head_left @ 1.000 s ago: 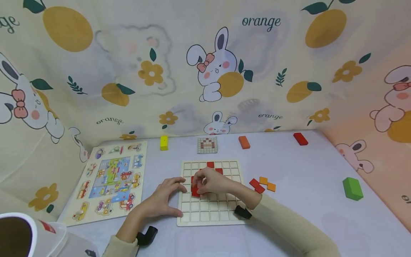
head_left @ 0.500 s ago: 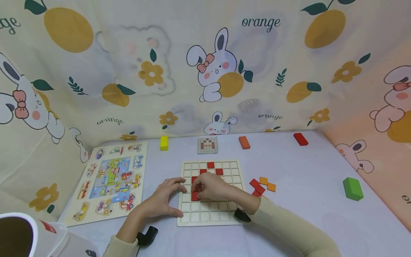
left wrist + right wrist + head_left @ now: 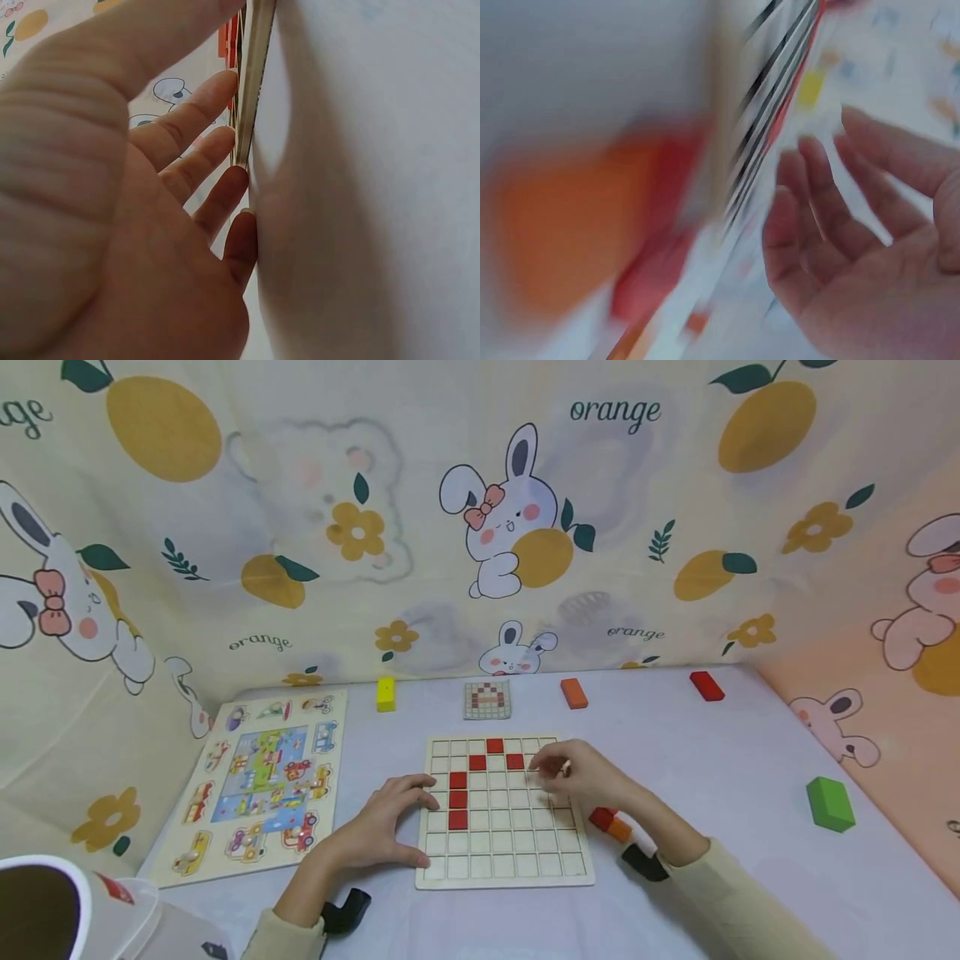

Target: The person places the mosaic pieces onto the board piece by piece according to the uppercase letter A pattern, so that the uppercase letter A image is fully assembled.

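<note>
A pale wooden grid board lies on the table, with several red square tiles in its cells at the left and top. My left hand rests at the board's left edge, fingers spread; the left wrist view shows the fingertips against that edge. Over the board's right side hovers my right hand, fingers loosely bent. In the right wrist view this hand holds nothing. Beside the board, a red tile and an orange tile lie partly hidden under the right forearm.
A picture puzzle board lies at the left, near a white container. Along the back are a yellow block, a small pattern card, an orange block and a red block. A green block stands far right.
My right hand has let go of the lowest red tile in the left column and moved right, across to the board's right edge. The left hand has stayed in place.
</note>
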{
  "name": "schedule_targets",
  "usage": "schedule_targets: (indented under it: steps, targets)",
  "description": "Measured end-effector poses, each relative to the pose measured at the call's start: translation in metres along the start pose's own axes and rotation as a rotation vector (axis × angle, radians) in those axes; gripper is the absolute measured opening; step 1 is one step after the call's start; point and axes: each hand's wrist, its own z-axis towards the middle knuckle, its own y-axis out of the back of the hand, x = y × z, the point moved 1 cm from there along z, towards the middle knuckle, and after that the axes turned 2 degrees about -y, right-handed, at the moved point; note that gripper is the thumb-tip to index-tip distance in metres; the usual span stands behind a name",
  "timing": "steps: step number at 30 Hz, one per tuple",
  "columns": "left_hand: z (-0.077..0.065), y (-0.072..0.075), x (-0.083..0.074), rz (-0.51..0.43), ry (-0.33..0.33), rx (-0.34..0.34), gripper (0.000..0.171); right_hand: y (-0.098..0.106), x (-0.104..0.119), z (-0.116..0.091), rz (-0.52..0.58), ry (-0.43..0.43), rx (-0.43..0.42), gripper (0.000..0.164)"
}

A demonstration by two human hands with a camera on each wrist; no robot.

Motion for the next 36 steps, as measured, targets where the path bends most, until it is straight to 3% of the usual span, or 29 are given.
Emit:
schedule_targets:
  steps: [4, 9, 25, 36]
  targets:
    - [0.000, 0.000, -0.001, 0.003, 0.009, 0.000, 0.063, 0.025, -0.031, -0.026, -0.012, -0.097, 0.000, 0.029]
    - [0.000, 0.000, -0.002, 0.012, 0.014, -0.001, 0.063, 0.035, -0.049, -0.041, -0.053, -0.110, 0.015, 0.029]
    - [0.000, -0.001, 0.000, 0.012, 0.013, -0.002, 0.063, 0.033, -0.045, -0.044, -0.126, -0.115, 0.041, 0.023]
    - [0.001, -0.002, 0.001, 0.014, 0.017, -0.003, 0.062, 0.031, -0.041, -0.043, -0.167, -0.183, 0.020, 0.022]
